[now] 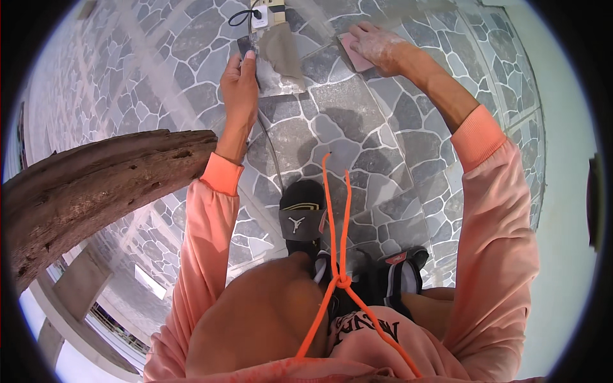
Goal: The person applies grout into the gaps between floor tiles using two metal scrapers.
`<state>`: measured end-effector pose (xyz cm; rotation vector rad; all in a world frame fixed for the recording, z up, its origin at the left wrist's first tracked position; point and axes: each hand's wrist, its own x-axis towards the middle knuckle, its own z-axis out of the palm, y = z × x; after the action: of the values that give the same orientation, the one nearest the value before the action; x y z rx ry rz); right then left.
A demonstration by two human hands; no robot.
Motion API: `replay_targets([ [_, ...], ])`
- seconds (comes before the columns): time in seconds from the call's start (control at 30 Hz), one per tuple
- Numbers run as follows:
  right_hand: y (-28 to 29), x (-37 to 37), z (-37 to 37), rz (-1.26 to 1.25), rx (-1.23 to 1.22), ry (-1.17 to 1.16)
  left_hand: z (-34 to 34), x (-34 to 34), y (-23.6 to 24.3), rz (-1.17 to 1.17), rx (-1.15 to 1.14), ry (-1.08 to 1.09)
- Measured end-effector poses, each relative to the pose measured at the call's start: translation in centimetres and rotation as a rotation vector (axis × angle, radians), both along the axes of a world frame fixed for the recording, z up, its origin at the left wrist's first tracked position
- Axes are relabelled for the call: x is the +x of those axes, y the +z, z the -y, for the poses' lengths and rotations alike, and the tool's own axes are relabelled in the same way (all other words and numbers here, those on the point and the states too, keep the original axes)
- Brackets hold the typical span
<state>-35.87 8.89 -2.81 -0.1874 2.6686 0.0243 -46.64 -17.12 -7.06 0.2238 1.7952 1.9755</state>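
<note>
My left hand (240, 83) is closed on the dark edge of a flat, squarish grey plate (281, 87), thumb on top. A smear of wet-looking grey paste (281, 54) covers part of that plate; its exact kind I cannot tell. To the right, my right hand (380, 50) grips a thin pinkish flat pad (355, 55) at the stone-patterned floor (348, 102). Pale dust or paste coats the back of this hand and its fingers. The palm hides most of the pad.
Beyond the plate lies a pale power strip (276, 14) with a white plug (259, 17) and black cord. A thin cable (271, 143) runs toward my slippered foot (302, 210). A thick wooden trunk (115, 185) juts in from the left. Along the right stands a pale wall (562, 191).
</note>
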Motion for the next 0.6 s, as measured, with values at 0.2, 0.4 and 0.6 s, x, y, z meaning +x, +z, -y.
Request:
replay_targets([
  [0.2, -1.1, 1.3, -1.5, -0.2, -0.09, -0.04, 0.3, -0.2, -0.5, -0.08, -0.046, 0.016],
  [0.4, -1.7, 1.1, -0.4, -0.008, 0.013, 0.021, 1.0, 2.0, 0.5, 0.028, -0.023, -0.013],
  [0.6, -0.1, 3.3, 0.4, 0.0, -0.031, 0.085, 1.4, 2.5, 0.5, 0.03, -0.008, -0.034],
])
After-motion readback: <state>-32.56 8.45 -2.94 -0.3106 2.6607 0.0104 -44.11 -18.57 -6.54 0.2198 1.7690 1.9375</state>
